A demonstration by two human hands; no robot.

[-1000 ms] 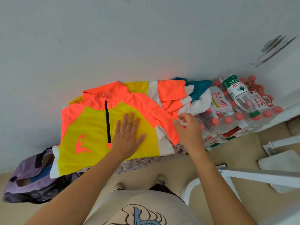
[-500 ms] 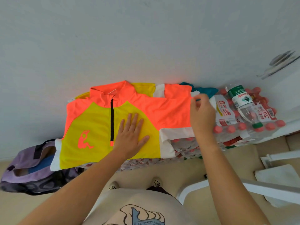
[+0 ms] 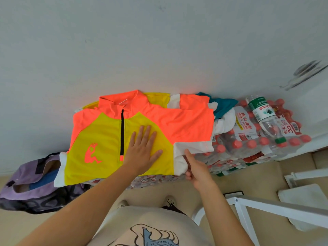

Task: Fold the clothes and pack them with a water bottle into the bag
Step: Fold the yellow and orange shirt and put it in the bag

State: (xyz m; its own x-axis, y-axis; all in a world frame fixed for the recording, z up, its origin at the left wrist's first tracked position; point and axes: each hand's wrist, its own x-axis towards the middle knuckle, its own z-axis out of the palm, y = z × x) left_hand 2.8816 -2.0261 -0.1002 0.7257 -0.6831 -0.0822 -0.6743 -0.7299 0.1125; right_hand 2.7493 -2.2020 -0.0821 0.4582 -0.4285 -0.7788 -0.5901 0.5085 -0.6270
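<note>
Jersey (image 3: 110,139) lay soft, slippery | your left hand (image 3: 142,151) pressed flat | right hand (image 3: 195,167) fingers pinched white hem; grip there.

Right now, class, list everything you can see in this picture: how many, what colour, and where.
jersey: one, orange, yellow and white, spread flat on the water packs
other clothes: a heap, teal and white, right of the jersey
water bottle: one, clear, green label and cap, lying on the packs
water packs: several, red caps, stacked against the wall
bag: one, purple, on the floor, left
white frame: one, lower right
left hand: flat on the jersey
right hand: holds the jersey's white side edge
</note>
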